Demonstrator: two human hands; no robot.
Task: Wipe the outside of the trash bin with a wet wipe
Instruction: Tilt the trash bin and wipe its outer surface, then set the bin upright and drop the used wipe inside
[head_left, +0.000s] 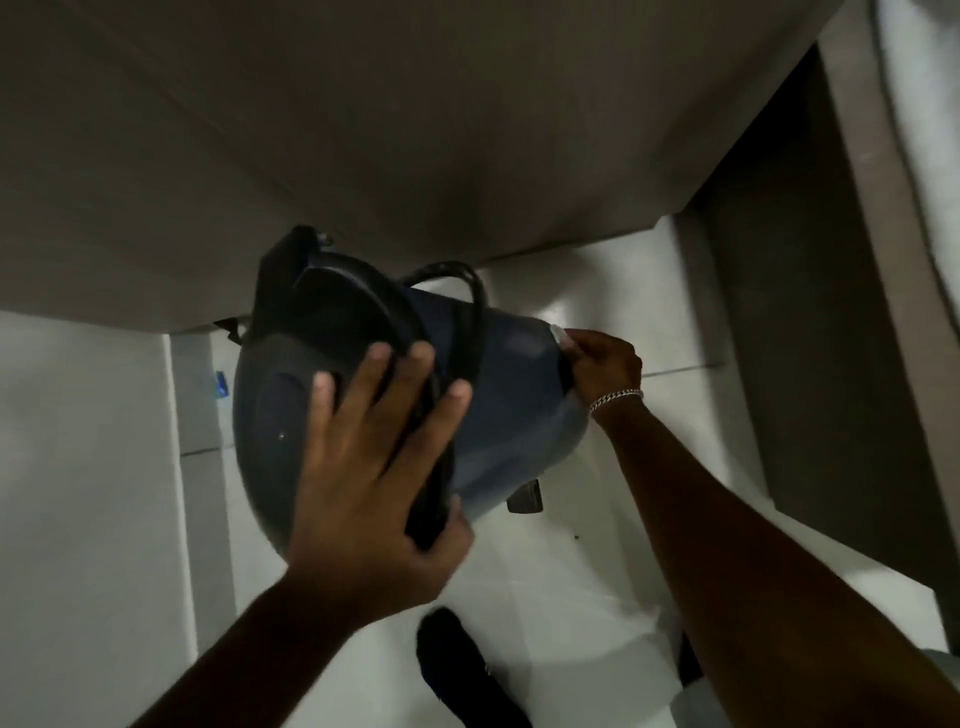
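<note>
A dark blue trash bin (509, 405) with a black lid and a black wire handle is tipped toward me on the pale floor. My left hand (379, 478) lies spread over the lid's rim and holds the bin by its top edge. My right hand (602, 366) is at the bin's far lower side, fingers closed on a white wet wipe (558, 332) pressed against the blue wall. Only a small corner of the wipe shows. A silver chain bracelet sits on my right wrist. The bin's foot pedal (524, 499) sticks out underneath.
A grey wall (363, 130) stands just behind the bin. A dark doorway with a pale frame (810, 312) is at the right. A small blue scrap (222, 384) lies on the floor tiles at the left. My dark shoe (457, 660) is near the bottom.
</note>
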